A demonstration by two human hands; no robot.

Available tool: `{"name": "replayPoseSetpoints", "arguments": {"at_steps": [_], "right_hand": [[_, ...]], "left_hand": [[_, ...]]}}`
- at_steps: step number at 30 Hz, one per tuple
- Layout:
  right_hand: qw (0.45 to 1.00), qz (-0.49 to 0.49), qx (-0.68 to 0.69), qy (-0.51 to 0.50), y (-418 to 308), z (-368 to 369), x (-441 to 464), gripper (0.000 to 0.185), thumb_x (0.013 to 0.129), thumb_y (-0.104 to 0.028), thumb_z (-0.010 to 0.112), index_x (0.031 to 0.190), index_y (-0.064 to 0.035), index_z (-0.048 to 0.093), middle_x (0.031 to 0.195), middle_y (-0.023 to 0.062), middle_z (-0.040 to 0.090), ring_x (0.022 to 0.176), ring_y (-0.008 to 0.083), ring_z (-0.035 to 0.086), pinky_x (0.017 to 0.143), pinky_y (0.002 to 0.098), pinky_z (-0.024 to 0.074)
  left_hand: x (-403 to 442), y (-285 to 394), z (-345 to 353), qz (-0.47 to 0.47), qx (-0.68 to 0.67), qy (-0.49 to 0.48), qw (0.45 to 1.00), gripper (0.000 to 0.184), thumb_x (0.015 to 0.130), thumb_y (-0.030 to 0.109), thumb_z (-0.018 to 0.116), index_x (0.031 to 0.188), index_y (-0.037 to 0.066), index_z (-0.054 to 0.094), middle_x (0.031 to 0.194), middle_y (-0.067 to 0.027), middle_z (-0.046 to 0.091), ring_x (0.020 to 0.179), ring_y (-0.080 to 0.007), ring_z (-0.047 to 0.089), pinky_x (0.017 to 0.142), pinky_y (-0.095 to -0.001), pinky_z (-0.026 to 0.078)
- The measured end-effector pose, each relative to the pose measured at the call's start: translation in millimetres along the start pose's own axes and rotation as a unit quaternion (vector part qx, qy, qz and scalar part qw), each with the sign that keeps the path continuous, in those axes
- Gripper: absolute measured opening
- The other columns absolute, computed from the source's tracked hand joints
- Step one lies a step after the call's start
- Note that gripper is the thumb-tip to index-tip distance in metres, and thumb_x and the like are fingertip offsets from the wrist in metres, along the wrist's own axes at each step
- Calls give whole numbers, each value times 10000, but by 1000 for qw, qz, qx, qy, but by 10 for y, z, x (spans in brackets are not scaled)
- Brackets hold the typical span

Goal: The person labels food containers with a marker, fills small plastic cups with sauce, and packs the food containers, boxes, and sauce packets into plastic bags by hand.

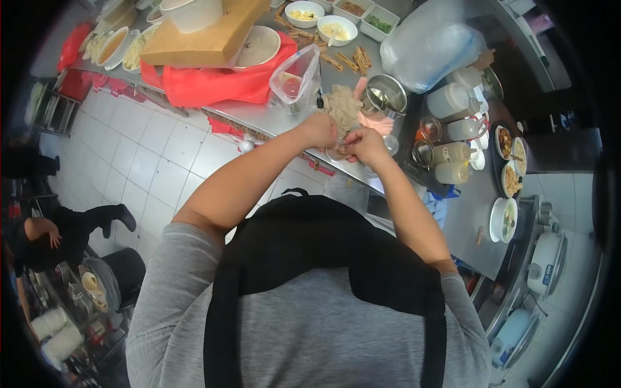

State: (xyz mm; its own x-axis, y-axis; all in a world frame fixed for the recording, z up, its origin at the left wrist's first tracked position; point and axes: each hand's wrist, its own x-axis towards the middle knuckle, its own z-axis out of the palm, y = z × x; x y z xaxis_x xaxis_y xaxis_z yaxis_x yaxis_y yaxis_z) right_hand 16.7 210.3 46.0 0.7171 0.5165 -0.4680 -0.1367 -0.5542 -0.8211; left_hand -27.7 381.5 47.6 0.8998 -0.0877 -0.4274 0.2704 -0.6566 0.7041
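At the counter's front edge my left hand (320,131) and my right hand (367,146) come close together, fingers closed. Between them is a small see-through plastic thing (336,152); whether it is a bag or a cup I cannot tell. Just beyond my hands lie a crumpled beige cloth (343,107) and a pink cloth (376,123). A steel pot (384,95) stands behind the pink cloth. Beside my right hand is a small clear cup (391,145). A clear plastic bag (296,81) with something reddish inside sits beyond my left hand.
Squeeze bottles (453,154) and jars crowd the counter on the right, near a dark tray (497,145) of filled bowls. A thick wooden board (200,35) lies on red plastic (213,87) at the left. Another person (71,226) is at the far left.
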Motion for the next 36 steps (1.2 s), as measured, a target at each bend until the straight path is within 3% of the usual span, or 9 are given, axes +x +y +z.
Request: {"name": "replayPoseSetpoints", "arguments": {"at_steps": [7,10,13,19,27,30,33,36], "right_hand": [[999,18,-20,-24,-26,-25,-7,205,717,-16,734,881,46,628,774,94,641,609,143,625,506,239,535],[999,19,-29,-3,-50,-96,-113,217,713,-21,735,893,50,635,773,99,645,599,142,625,501,247,532],[999,34,-32,24,-37,-118,-233,240,692,-7,739,903,56,642,778,114,652,594,158,635,510,268,543],[998,31,44,24,103,-65,-238,258,702,-6,731,932,62,634,808,105,644,643,166,642,529,269,559],[998,35,53,-27,95,-148,-155,282,703,3,728,960,65,629,847,114,621,673,174,642,552,266,562],[980,46,191,-19,65,-160,-277,205,716,10,713,899,50,629,786,100,616,643,154,629,542,259,550],[990,-26,111,78,112,-93,-348,157,730,23,696,854,32,600,750,85,610,612,132,610,527,256,539],[990,-22,111,79,150,-42,-344,160,727,29,697,814,21,564,712,64,595,583,117,594,509,252,528]], "left_hand": [[58,100,29,27,110,18,993,171,707,125,741,743,9,621,680,-90,638,538,-160,639,476,-278,531],[-132,69,133,0,-136,23,990,160,718,93,743,771,4,621,701,-76,628,547,-143,621,490,-267,531],[-122,-14,255,-22,-246,35,968,184,710,68,753,805,-6,614,726,-67,621,570,-124,603,514,-253,531],[-138,-29,333,-25,-242,62,968,230,693,42,756,864,-19,615,746,-72,624,592,-129,609,530,-252,535],[-46,118,148,-73,-190,-23,979,209,701,54,736,858,-22,621,749,-90,628,599,-143,624,542,-254,556],[-44,99,128,-74,-199,-22,977,216,695,63,742,853,-21,621,745,-86,628,596,-141,622,543,-255,556],[-74,101,144,-76,-227,-11,971,223,691,63,747,854,-20,620,738,-80,627,592,-136,617,539,-256,548],[-89,97,152,-77,-246,-5,966,227,687,52,749,859,-18,618,732,-74,627,590,-132,614,535,-254,541]]}}
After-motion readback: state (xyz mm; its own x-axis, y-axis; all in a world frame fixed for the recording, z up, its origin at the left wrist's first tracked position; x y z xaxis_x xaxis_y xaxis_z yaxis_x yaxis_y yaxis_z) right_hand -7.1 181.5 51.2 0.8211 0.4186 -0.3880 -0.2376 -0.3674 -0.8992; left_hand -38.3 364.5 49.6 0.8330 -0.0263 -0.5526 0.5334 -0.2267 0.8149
